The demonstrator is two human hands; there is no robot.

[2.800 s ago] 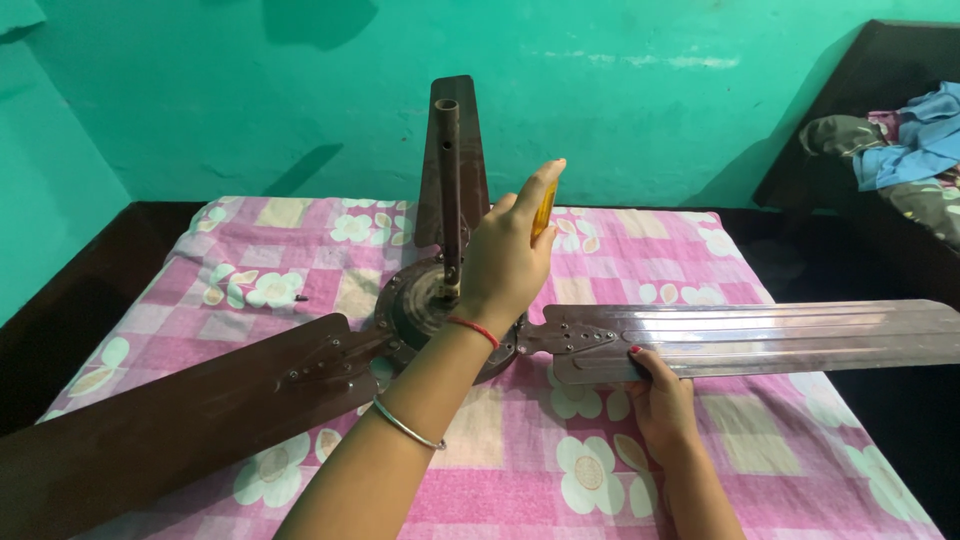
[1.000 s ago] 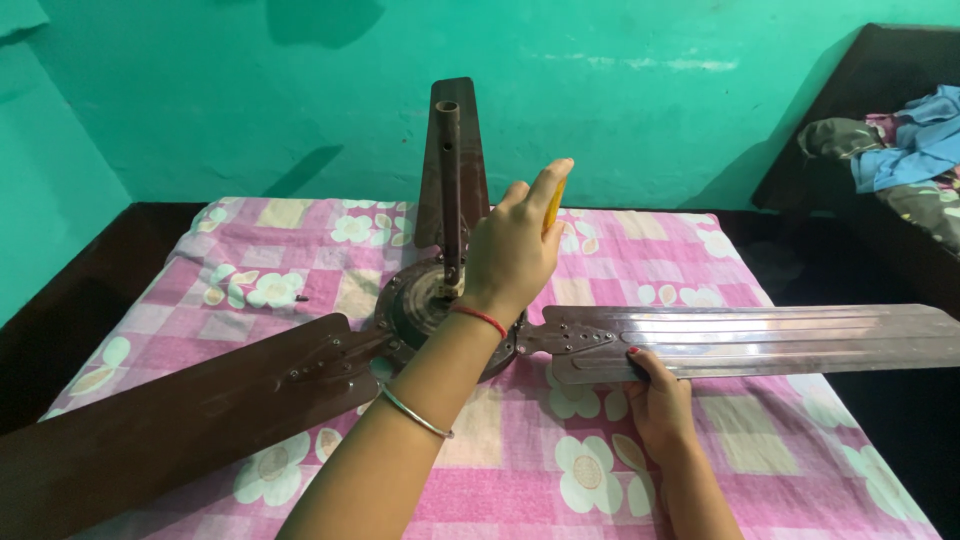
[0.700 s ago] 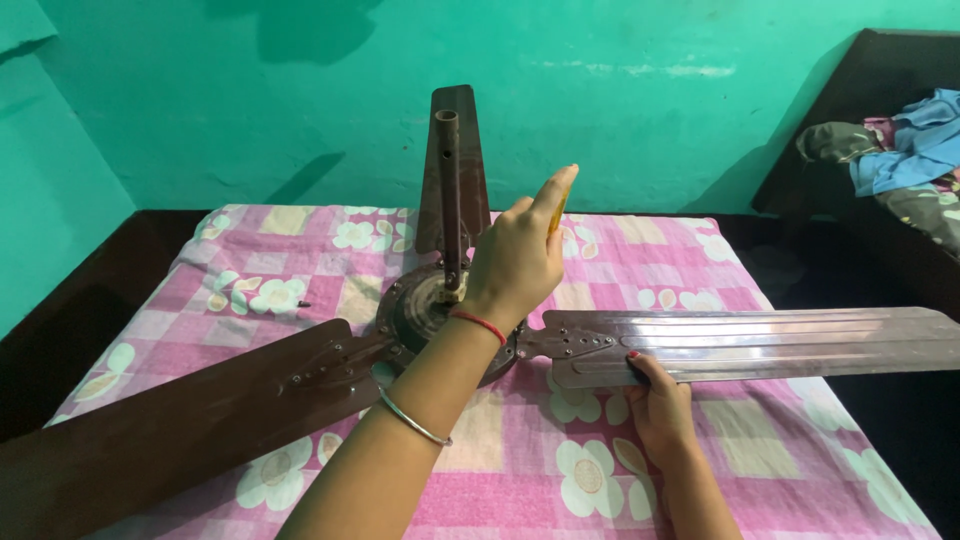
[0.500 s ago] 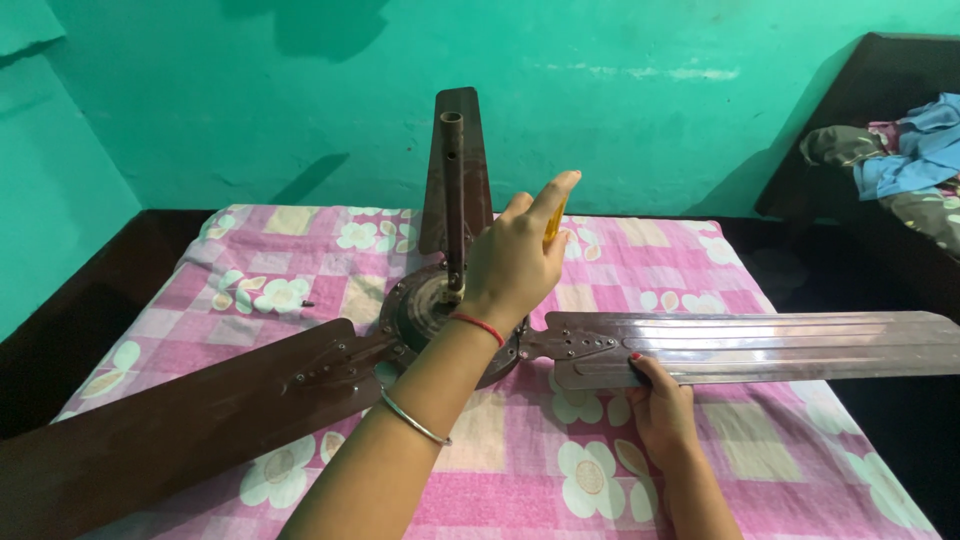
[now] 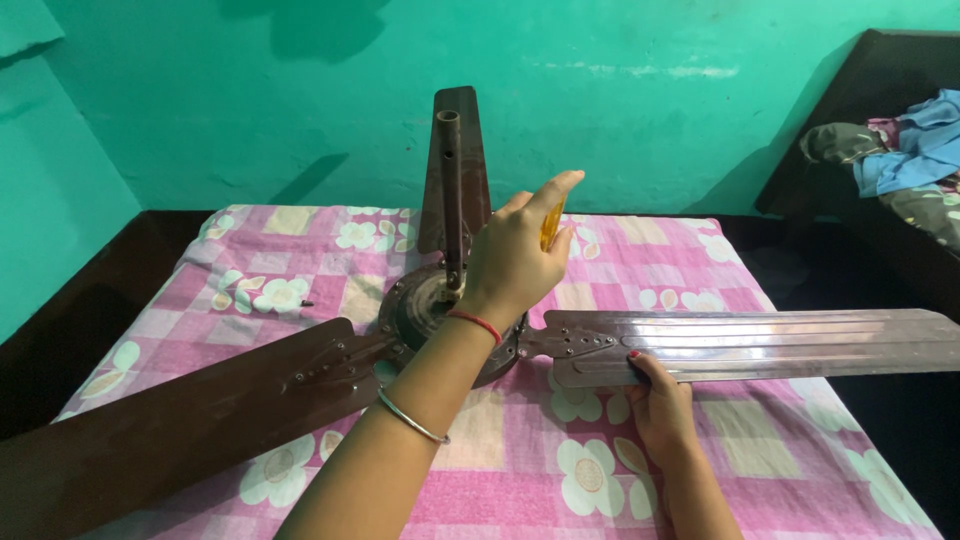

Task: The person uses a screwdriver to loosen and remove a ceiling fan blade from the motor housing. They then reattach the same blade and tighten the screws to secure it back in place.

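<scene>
Ceiling fan (image 5: 440,310) on checked cloth (image 5: 600,470), left hand (image 5: 515,255) gripping screwdriver (image 5: 551,225)

Hidden and cut-off parts around our hands

Our left hand (image 5: 515,255) covers most of the yellow tool (image 5: 551,225) and part of the fan's hub (image 5: 425,310), so we cannot see the tool's tip. The left blade (image 5: 180,420) and right blade (image 5: 780,345) run off the frame edges. Our right hand (image 5: 662,405) hides its fingertips under the right blade.
</scene>
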